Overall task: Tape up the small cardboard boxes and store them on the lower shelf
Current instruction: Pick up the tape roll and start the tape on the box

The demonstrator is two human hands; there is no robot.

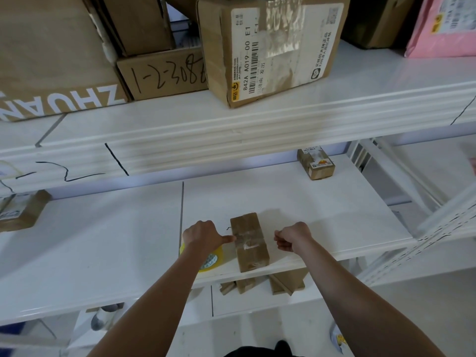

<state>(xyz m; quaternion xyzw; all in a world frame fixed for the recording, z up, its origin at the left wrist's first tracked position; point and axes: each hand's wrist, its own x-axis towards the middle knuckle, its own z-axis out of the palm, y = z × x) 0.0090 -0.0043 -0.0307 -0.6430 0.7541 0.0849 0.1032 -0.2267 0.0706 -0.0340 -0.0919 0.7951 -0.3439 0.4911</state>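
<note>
A small brown cardboard box (249, 242) lies on the white middle shelf (322, 210) near its front edge, with a strip of clear tape across its top. My left hand (203, 237) is at the box's left side, fingers curled, its thumb pressing the tape end against the box. A roll of clear tape with a yellow core (211, 258) sits under my left wrist. My right hand (291, 239) hovers just right of the box, fingers curled, nothing visible in it. Below the front edge, small cardboard boxes (286, 280) stand on the lower shelf (231, 302).
Another small box with a label (316, 164) sits at the shelf's back right, and one more box (22, 213) at the far left. The upper shelf (257, 130) overhangs, loaded with large cartons (270, 47). The rack's white perforated post (438, 228) runs along the right.
</note>
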